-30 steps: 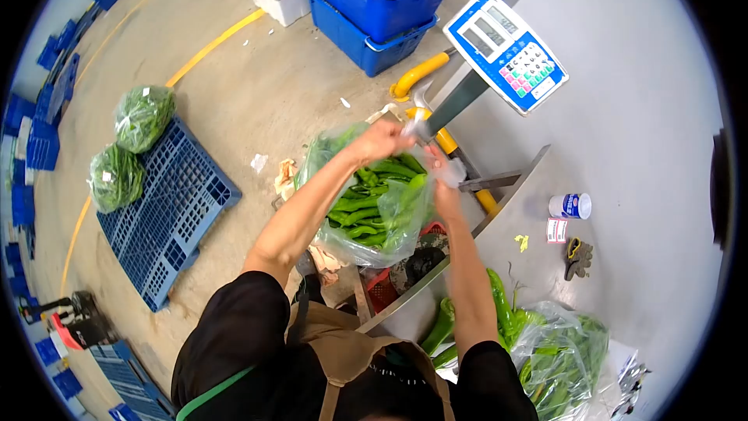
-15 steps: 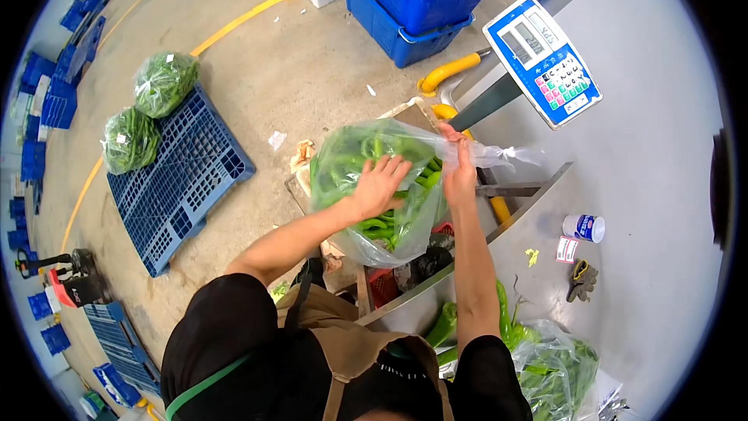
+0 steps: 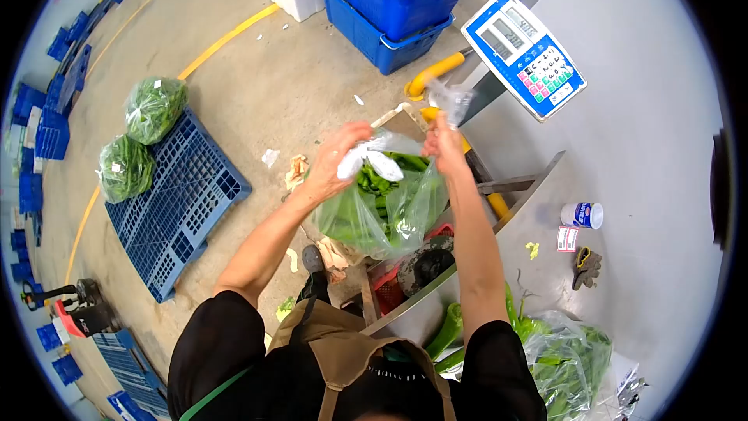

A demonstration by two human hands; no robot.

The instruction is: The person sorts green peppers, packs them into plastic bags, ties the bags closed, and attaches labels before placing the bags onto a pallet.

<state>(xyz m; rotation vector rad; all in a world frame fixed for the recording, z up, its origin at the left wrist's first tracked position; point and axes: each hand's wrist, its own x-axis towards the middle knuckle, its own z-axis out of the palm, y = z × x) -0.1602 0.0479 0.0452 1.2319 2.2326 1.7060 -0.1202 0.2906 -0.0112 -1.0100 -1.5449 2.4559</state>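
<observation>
A clear plastic bag point(image 3: 413, 222) of long green peppers sits in front of me on the scale's platform. My left hand point(image 3: 336, 162) is closed on the bag's top left side, beside a whitish bunched piece of plastic point(image 3: 372, 164). At the upper right of the bag, my right hand point(image 3: 444, 146) grips its plastic, and a loose end point(image 3: 452, 100) sticks up blurred above the fist. Between the hands the peppers show through the bag.
The scale's display point(image 3: 523, 54) stands at the upper right. On the metal table lie a tub point(image 3: 583, 215), a glove point(image 3: 587, 268) and another bag of green vegetables point(image 3: 573, 362). Left are a blue pallet point(image 3: 175, 210) and two filled bags point(image 3: 156, 109); blue crates point(image 3: 389, 0) stand ahead.
My left hand has gone from lying spread on the bag to holding plastic at its upper left. My right hand has shifted slightly up and left, and the bag has turned, its loose end swinging upward.
</observation>
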